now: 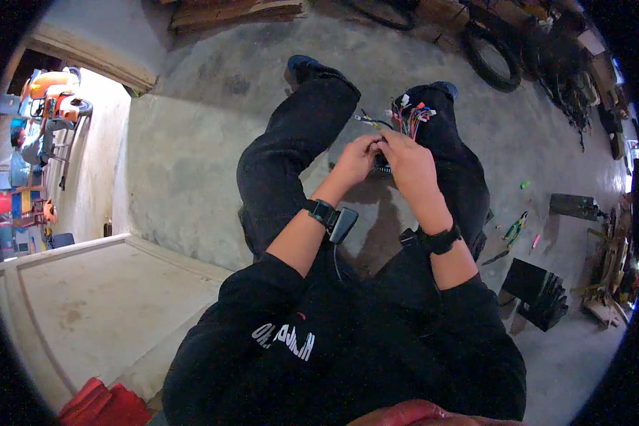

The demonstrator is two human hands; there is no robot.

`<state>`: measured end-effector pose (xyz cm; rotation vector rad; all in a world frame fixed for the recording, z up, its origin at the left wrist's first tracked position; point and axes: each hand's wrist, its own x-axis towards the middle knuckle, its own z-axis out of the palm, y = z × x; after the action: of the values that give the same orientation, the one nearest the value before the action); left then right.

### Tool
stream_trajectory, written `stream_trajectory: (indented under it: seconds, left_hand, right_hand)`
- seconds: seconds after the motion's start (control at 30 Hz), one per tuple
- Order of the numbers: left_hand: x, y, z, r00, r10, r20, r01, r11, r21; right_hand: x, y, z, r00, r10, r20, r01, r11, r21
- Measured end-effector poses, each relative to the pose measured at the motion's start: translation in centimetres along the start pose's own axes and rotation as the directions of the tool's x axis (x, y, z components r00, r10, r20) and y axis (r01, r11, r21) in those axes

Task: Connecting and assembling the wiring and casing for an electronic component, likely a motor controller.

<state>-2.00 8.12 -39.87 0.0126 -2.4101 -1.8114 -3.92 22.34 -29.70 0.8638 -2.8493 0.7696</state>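
Note:
My left hand point(355, 160) and my right hand point(410, 163) meet between my knees, fingers bent and fingertips together. Just below the fingers shows part of a black ribbed box point(383, 169), mostly covered by the hands. A bundle of coloured wires point(409, 122) with white and red plug connectors fans out beyond my right hand, in front of my right leg. Past my fingertips sticks out a thin dark and yellow cable point(368, 119) with a pale end. Both hands are closed; what the left fingertips pinch is hidden.
On the concrete floor at right lie green-handled pliers point(516, 228), a red screwdriver-like tool point(535, 243), a small green piece point(525, 184) and black blocks point(536, 291). Tyres point(491, 60) stand at the back right. A pale wooden panel point(99, 305) is at left; beyond the doorway sits a person point(32, 148).

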Motion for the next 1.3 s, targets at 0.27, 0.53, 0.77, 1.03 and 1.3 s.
stream_trajectory:
  seconds: [0.27,0.53,0.77,1.03,1.3]
  left_hand:
    - [-0.2,1.9,-0.4,0.998,0.064,0.004,-0.063,0.994,-0.088]
    - [-0.6,2.2,-0.1,0.992,0.103,-0.072,-0.103,0.995,0.006]
    - [-0.8,2.2,0.2,1.0,0.017,0.015,-0.019,0.99,0.142]
    - [0.3,0.6,0.0,0.996,-0.066,0.068,0.059,0.993,0.1]
    - [0.2,-1.2,0.2,0.998,-0.001,0.064,0.002,1.0,-0.019]
  right_hand:
    - [-1.0,0.8,2.2,0.996,0.029,-0.079,-0.047,0.967,-0.25]
    - [-0.9,-1.5,0.6,0.99,0.141,-0.011,-0.142,0.979,-0.15]
    - [-0.9,1.3,-1.0,0.985,-0.111,0.13,0.083,0.976,0.2]
    - [0.4,0.8,-1.2,0.99,-0.115,0.082,0.11,0.992,0.065]
    - [0.1,0.4,0.3,0.996,0.051,0.073,-0.049,0.998,-0.032]
